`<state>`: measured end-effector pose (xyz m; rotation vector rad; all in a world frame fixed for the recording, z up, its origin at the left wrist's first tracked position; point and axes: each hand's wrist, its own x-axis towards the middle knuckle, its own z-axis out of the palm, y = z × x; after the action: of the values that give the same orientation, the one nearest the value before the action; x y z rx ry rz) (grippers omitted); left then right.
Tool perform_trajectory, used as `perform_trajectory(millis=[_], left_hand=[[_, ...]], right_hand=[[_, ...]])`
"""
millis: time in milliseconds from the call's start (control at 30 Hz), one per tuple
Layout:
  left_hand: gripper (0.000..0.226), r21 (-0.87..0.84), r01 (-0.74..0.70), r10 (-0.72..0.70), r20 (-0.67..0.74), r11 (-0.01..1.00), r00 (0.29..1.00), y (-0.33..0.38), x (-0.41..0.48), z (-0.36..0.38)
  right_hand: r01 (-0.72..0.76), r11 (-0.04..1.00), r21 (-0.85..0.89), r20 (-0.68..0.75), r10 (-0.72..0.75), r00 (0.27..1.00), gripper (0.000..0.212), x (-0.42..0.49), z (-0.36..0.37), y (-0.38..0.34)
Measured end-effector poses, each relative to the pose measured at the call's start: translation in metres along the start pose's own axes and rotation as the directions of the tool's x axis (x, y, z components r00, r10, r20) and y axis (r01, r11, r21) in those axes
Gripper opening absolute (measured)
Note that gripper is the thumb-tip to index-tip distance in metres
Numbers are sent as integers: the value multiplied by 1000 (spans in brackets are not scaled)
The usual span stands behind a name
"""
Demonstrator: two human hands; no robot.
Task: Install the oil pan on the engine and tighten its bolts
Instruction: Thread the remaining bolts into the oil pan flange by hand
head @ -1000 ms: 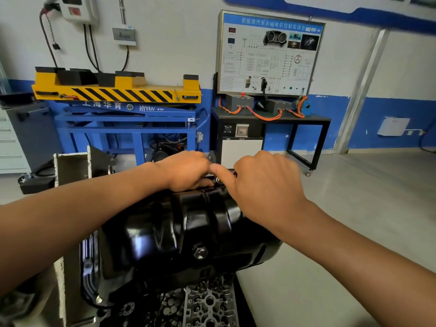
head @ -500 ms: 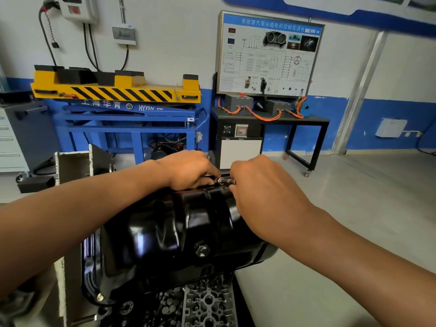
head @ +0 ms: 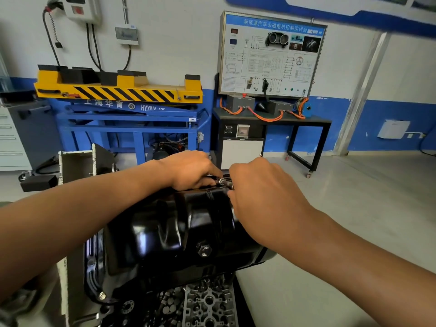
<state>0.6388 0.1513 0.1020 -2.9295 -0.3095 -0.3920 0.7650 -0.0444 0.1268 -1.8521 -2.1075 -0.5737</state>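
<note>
A glossy black oil pan (head: 165, 234) sits on the engine (head: 203, 305) low in the middle, its drain plug (head: 204, 250) facing me. One bolt (head: 102, 295) shows in the pan's near left flange. At the pan's far edge my left hand (head: 191, 171) has its fingers curled over the rim. My right hand (head: 264, 192) pinches a small shiny metal tool or bolt (head: 225, 182) that lies between both hands. What my left fingers hold is hidden.
A white and black engine stand bracket (head: 80, 161) rises at left. Behind are a blue and yellow lift table (head: 122, 107), a training board (head: 271, 55) on a black bench (head: 306, 121), and a grey drawer cabinet (head: 11, 138). Bare floor lies to the right.
My right hand has shifted a little right and back, uncovering the shiny metal piece between both hands. My left hand stays at the pan's far edge.
</note>
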Motion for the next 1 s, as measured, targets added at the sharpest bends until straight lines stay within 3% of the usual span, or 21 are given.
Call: perform_trajectory(millis=[100,200,333,367,500,600,733,867,1000], left_hand=[[74,6,-40,40,-43,999,998,0,-1,1],[68,-7,6,-6,-18,1000,1000,-3,-1,3],[18,38,105,-107,83,994,991,-8,-1,7],[15,71,113,-119,92,991,989,-9,-1,8],[20,96,105,-114,92,990,989,-12,0,11],[12,36,69,-71,55,997,996,-9,0,8],[53,3,24,-24,-25,1000,999,-1,-2,1],[34,-17,-9,7,-82,1000,997,1,-3,4],[38,-22,11,-13,-82,1000,997,1,-2,6]], right_hand=[[13,1000,2,76,-13,997,58,-1,-8,-4],[-3,1000,-30,75,5,997,43,-1,-10,-4],[-7,996,-85,74,13,997,15,-2,-5,-3],[1,995,-99,87,8,996,12,-2,-3,-2],[57,988,-143,103,-42,994,13,0,0,5],[45,991,-128,3,-45,999,25,-3,1,1],[23,998,-50,21,-22,1000,25,-5,-3,-5],[64,998,-9,86,-63,994,33,-4,-8,-7],[49,999,-23,107,-46,993,10,1,-9,-6]])
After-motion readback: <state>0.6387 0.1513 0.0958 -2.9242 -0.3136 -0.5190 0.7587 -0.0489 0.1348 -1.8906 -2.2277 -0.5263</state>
